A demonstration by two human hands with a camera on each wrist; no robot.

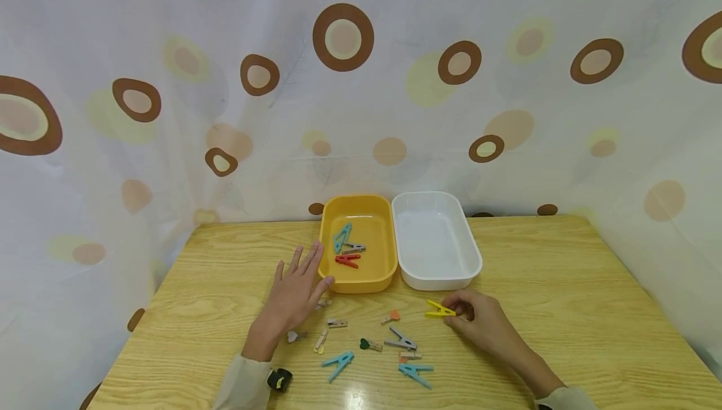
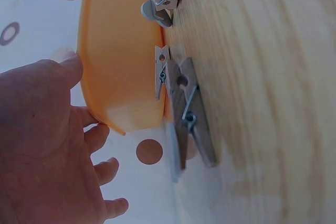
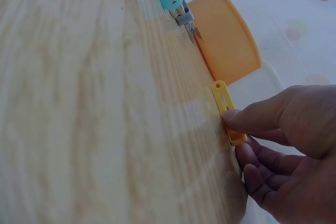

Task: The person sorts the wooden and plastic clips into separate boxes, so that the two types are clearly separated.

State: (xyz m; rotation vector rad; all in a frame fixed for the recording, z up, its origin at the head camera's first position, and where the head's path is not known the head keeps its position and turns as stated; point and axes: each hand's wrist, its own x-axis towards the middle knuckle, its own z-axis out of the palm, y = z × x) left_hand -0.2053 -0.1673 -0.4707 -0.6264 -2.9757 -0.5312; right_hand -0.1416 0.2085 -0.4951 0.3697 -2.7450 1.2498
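Note:
My right hand (image 1: pixel 481 321) pinches a yellow plastic clothespin (image 1: pixel 437 311) between thumb and fingers, low over or on the table in front of the white tub. In the right wrist view the thumb lies on the flat side of that clothespin (image 3: pixel 222 99). With fingers extended, my left hand (image 1: pixel 292 300) touches the left side of the orange-yellow tub (image 1: pixel 361 286); the left wrist view shows fingertips at its rim. Inside this tub lie a blue clothespin (image 1: pixel 342 238), a grey one (image 1: pixel 354 248) and a red one (image 1: pixel 347 261).
The white tub (image 1: pixel 470 259) stands right beside the orange-yellow one. Between my hands, blue clothespins (image 1: pixel 339 363), a grey clothespin (image 1: pixel 402 341) and several small wooden ones, some with hearts such as a green heart (image 1: pixel 365 343), lie on the wooden table (image 1: pixel 564 284). A patterned curtain hangs behind.

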